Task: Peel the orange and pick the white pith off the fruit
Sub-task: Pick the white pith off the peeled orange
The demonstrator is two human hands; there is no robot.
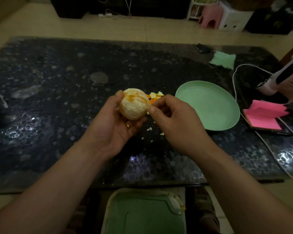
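Observation:
A peeled orange (134, 104), mostly covered in pale pith with some orange flesh showing near its top, sits in my left hand (115, 125), whose fingers curl round it above the dark table. My right hand (174, 119) is at the fruit's right side, thumb and forefinger pinching a bit of pith at its edge. Pieces of orange peel (155, 96) lie on the table just behind the fruit. Small pith scraps (149, 129) are scattered on the table under my hands.
A pale green plate (210, 105) lies right of my hands. Further right are pink sticky notes (265, 115), a white cable (235, 92) and a white device (284, 76). A green cloth (223, 59) lies at the back right. A green bin (142, 213) stands below the table's (57, 98) front edge.

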